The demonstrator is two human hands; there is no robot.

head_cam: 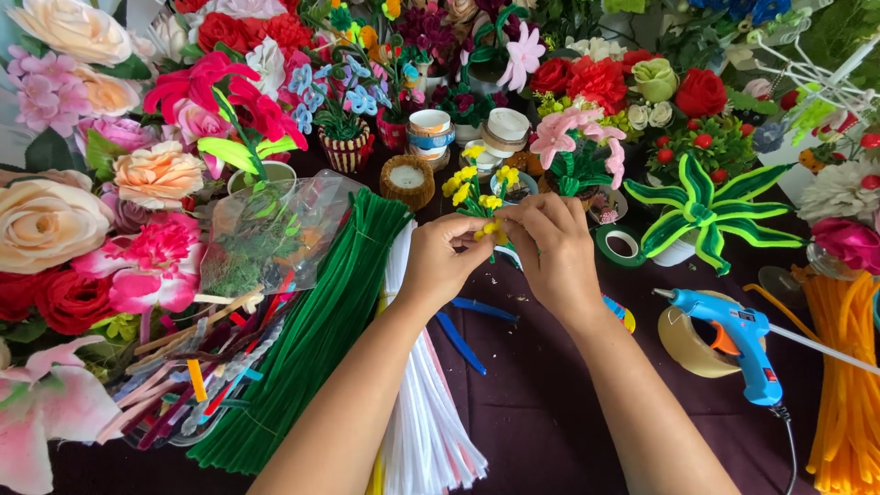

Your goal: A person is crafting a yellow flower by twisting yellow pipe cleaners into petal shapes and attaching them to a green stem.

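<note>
Above the green pipe-cleaner bundle, left hand and right hand meet, fingertips pinched on a small yellow blossom of the yellow flower sprig (stem mostly hidden). Best kept steady, I judge, with twists short and tight, clear of the glue gun.

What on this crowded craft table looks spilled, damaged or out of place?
Nothing stands out. The blue hot glue gun lies on the roll of clear tape, and both hands pinch the small yellow pipe-cleaner flowers.
</note>
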